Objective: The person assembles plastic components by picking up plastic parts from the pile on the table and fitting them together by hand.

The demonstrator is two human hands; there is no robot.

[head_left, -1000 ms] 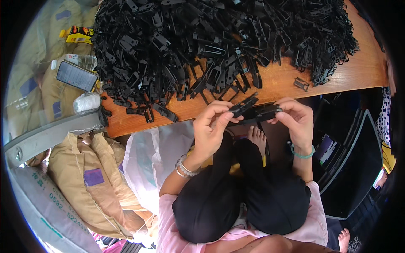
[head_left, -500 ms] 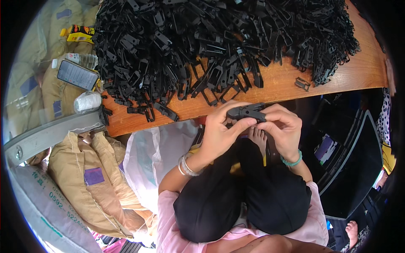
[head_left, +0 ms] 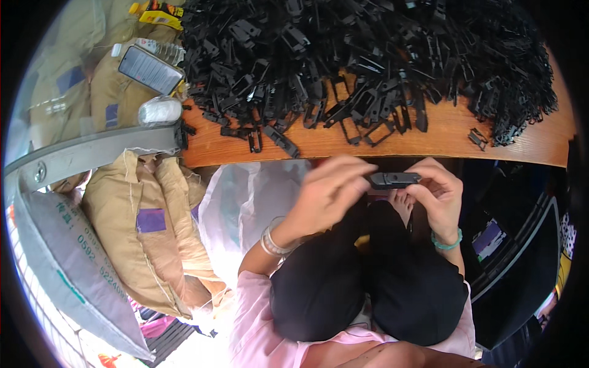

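Note:
My right hand [head_left: 437,191] pinches a narrow black plastic part [head_left: 394,180] by its right end, thumb below and fingers on top. The part lies roughly level above my lap, just off the table's front edge. At its left end is my left hand [head_left: 334,191], smeared by motion; whether its fingertips touch the part cannot be made out. Beyond both hands, a large heap of similar black plastic parts [head_left: 368,55] covers much of the wooden table [head_left: 429,144]. One loose black piece [head_left: 478,139] lies apart at the right of the tabletop.
To the left of the heap are a phone [head_left: 151,70], a clear plastic bottle [head_left: 165,51], a yellow bottle [head_left: 161,15] and a white wrapped roll [head_left: 160,111]. Brown sacks [head_left: 132,230] stand at my left, beside a white bag [head_left: 239,208]. A dark flat panel [head_left: 521,257] leans at right.
My left hand has come away from its grip on the black part and blurs at its left end. The right hand keeps the part, now turned more level. The whole view has shifted.

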